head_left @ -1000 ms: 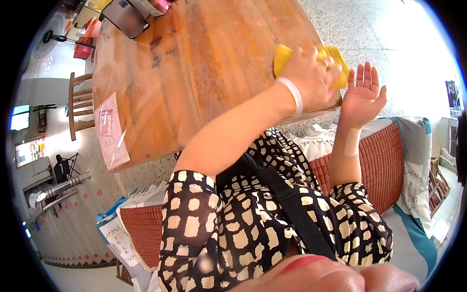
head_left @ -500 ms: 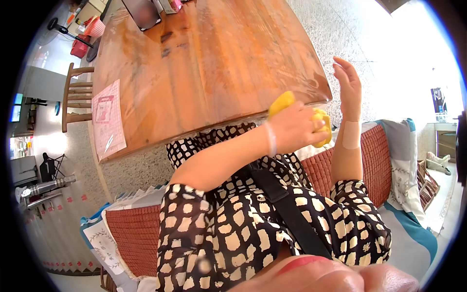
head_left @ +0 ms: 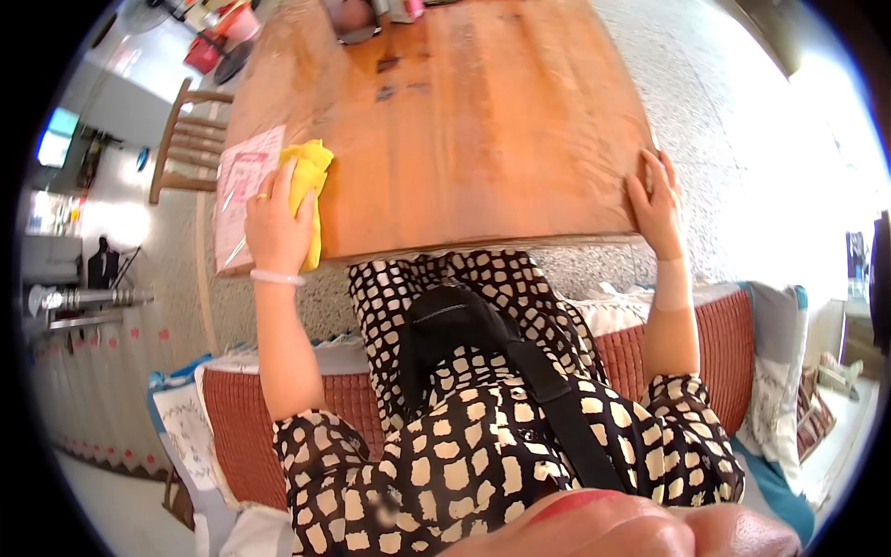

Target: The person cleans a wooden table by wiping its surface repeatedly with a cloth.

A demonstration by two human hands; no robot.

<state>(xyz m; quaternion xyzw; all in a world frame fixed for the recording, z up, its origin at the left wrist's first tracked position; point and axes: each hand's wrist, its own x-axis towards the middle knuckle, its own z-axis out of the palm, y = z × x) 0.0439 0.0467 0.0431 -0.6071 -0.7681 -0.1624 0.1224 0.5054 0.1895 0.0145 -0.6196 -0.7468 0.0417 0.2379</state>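
My left hand (head_left: 278,223), with a ring and a pale bracelet, lies on a folded yellow cloth (head_left: 314,181) at the left front of the wooden table (head_left: 483,139). The thumb and fingers press along the cloth, and part of it is hidden under them. Beside and partly beneath that hand is a pink-and-white printed sheet (head_left: 243,172) at the table's left edge. My right hand (head_left: 659,204) rests at the table's right front corner, fingers apart, holding nothing.
A wooden chair (head_left: 190,139) stands left of the table. At the far edge are a dark-framed object (head_left: 353,20) and small pink items. A red-brown cushioned seat (head_left: 719,357) is behind me. A black bag (head_left: 455,320) hangs at my front.
My left hand has swept the yellow cloth from the right front of the table to the left, beside the printed sheet. My right hand has come down from the air onto the table corner.
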